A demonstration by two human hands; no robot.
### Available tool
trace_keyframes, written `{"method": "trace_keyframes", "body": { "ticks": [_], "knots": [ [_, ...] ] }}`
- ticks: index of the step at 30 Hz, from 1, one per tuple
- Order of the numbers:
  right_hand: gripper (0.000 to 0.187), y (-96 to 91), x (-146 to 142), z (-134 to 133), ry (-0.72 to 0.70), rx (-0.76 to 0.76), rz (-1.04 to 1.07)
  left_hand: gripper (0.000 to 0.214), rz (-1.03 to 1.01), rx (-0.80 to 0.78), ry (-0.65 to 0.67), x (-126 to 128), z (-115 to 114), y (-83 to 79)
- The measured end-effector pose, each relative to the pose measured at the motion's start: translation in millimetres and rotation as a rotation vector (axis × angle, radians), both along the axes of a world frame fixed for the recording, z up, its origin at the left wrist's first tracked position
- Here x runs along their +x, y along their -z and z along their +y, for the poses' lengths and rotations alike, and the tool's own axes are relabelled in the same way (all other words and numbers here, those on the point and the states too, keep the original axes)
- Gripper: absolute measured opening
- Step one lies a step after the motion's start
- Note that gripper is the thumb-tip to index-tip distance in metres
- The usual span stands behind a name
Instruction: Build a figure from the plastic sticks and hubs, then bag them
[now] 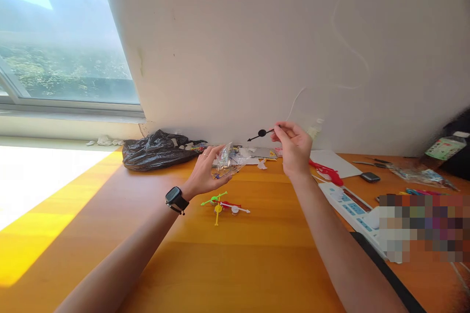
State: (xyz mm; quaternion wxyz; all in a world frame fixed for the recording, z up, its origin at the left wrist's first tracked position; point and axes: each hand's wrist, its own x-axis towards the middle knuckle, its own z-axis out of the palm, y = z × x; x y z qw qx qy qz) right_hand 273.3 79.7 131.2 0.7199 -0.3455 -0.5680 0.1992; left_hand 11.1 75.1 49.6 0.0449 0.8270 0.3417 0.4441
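Observation:
Between the thumb and fingers of my right hand [293, 145] is the tail of a black plastic arrow spinner [262, 133], a thin pointer with a round disc at its middle, raised above the table. My left hand [206, 168], with a watch [176, 199] on its wrist, grips a crinkled clear plastic bag [230, 157] that has small parts inside, too blurred to name. Below the bag lie several similar arrow spinners [219, 209] in green, yellow, red and white, overlapping on the wooden table [235, 264].
A black plastic bag [157, 151] sits against the wall at the left. To the right are a red toy gun [326, 172], white paper [340, 164], a small black case [370, 177], a white power strip [354, 212] and a bottle [446, 149]. Sunlight falls across the left side.

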Motion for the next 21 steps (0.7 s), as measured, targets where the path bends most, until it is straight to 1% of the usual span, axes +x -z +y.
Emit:
{"method": "trace_keyframes", "body": {
  "ticks": [2,4,7,9,12,17,21],
  "knots": [
    [0.019,-9.1,-8,-16,-0.003,0.072,0.000,0.083,-0.018,-0.022,0.005,2,0,4.5],
    [0.014,-14.0,-17,-30,0.000,0.141,-0.039,0.084,-0.040,-0.040,0.018,4,1,8.3],
    [0.009,-15.6,-29,-46,0.041,0.207,-0.184,0.083,-0.078,-0.052,0.046,6,1,11.1],
    [0.009,-14.3,-34,-52,0.029,0.201,-0.344,0.080,-0.104,-0.057,0.053,8,0,11.0],
    [0.011,-11.4,-39,-53,-0.025,0.174,-0.559,0.077,-0.134,-0.055,0.049,10,-2,9.6],
    [0.017,-10.4,-42,-55,-0.113,0.175,-0.776,0.074,-0.166,-0.032,0.038,14,-5,8.4],
    [0.017,-11.1,-43,-62,-0.042,0.062,-0.909,0.071,-0.187,-0.027,0.003,15,-6,8.7]
  ]
}}
